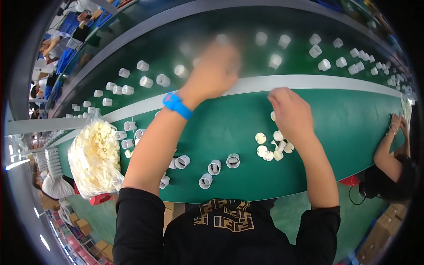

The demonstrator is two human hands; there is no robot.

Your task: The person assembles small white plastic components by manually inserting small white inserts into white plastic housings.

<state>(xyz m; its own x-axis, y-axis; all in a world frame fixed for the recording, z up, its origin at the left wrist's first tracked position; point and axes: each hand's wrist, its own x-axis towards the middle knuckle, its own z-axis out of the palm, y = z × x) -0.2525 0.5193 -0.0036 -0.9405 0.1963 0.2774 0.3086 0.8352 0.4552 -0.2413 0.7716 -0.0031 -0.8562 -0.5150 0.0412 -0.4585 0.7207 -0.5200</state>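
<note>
My left hand [216,68], with a blue band on its wrist, reaches over the dark green belt [296,57] at the far side. Motion smears its fingers, and small white cups on the belt beside it are blurred too. Over the near green table my right hand [291,112] is closed, fingertips pinched; what they hold, if anything, is hidden. Partly behind that hand shows a cream piece [273,116]. Just below lies a loose pile of small round cream caps [277,154]. Several white cups [233,161] with dark parts inside stand to the left of the pile.
A clear plastic bag [95,154] full of cream pieces sits at the left. More white cups [324,65] are spread along the belt, beyond a pale rail [353,83]. Another person's arm [386,141] rests at the table's right end. Cartons [84,226] stand on the floor.
</note>
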